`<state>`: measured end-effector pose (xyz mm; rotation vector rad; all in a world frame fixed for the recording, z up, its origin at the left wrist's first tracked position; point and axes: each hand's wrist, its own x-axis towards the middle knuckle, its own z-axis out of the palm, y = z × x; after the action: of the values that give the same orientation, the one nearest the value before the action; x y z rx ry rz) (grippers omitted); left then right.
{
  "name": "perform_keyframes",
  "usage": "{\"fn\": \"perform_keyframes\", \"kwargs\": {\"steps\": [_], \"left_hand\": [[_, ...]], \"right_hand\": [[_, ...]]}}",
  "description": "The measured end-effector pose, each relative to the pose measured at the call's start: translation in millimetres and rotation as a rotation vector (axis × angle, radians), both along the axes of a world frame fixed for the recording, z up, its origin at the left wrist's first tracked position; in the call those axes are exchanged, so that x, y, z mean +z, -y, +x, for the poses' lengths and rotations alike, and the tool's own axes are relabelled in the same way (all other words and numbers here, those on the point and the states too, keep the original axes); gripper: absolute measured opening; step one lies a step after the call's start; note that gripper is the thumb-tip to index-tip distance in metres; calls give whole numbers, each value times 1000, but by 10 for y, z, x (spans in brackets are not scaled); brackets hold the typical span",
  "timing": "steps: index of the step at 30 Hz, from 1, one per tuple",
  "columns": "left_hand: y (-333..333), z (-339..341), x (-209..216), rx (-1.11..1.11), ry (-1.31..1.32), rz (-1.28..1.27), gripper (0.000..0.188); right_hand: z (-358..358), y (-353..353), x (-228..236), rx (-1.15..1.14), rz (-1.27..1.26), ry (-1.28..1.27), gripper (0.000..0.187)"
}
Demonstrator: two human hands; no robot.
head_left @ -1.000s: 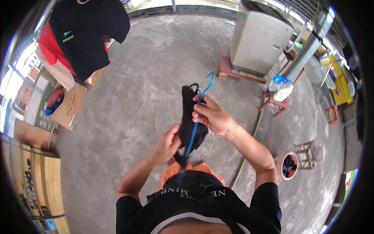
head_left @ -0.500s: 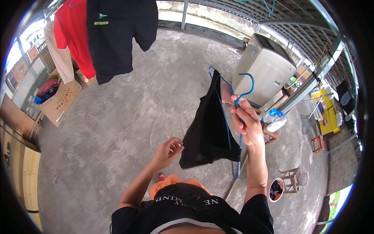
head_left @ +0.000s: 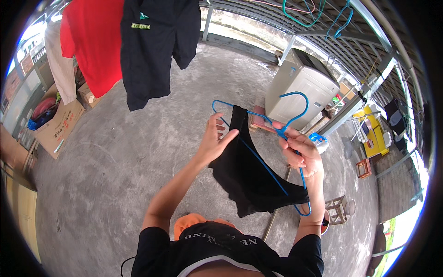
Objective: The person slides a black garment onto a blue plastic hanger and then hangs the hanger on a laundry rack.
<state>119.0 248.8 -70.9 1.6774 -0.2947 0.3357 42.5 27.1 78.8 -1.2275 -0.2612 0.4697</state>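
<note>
My right hand [head_left: 301,151] is closed around the neck of a blue clothes hanger [head_left: 306,110], just below its hook. A small black garment [head_left: 258,177] hangs on the hanger, one narrow end looped over the upper left arm and the other over the lower right end. The hanger is tilted, its left end higher. My left hand [head_left: 216,144] is beside the upper left end, fingers apart, the thumb against the garment's narrow strip and the fingertips near the hanger's tip.
Black [head_left: 152,55] and red [head_left: 94,46] garments hang at upper left, above a cardboard box [head_left: 60,127]. A washing machine [head_left: 295,87] stands beyond my right hand. Spare hangers [head_left: 344,21] hang from the roof frame. A wooden stool [head_left: 337,210] is at lower right.
My left hand has risen from below the garment to its upper left end. The hanger has tipped further over, its left end moving left and down. The view has shifted slightly.
</note>
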Motion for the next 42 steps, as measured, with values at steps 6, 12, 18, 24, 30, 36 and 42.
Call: {"fn": "perform_keyframes", "kwargs": {"steps": [6,12,18,24,30,36,42], "left_hand": [[38,-126,613,241,480,399,71],[-404,-18,881,-147,179,568,20],[-599,183,752,-592,-123,462,22],[-524,-130,761,-862,-560,-86,20],[-552,-280,807,-945,-703,-316,11],[-539,-233,813,-917,-711,-453,11],[-570,-243,857,-840,-709,-442,11]], "right_hand": [[-129,-37,32,10,-196,42,46],[-175,58,164,59,-541,189,39],[-140,68,237,19,-692,312,37],[-88,-42,-48,-329,-909,755,32],[-380,-463,-366,-739,-988,1340,30],[-335,-852,-673,-594,-713,1163,26],[-130,-1058,-749,-702,-705,1363,27]]}}
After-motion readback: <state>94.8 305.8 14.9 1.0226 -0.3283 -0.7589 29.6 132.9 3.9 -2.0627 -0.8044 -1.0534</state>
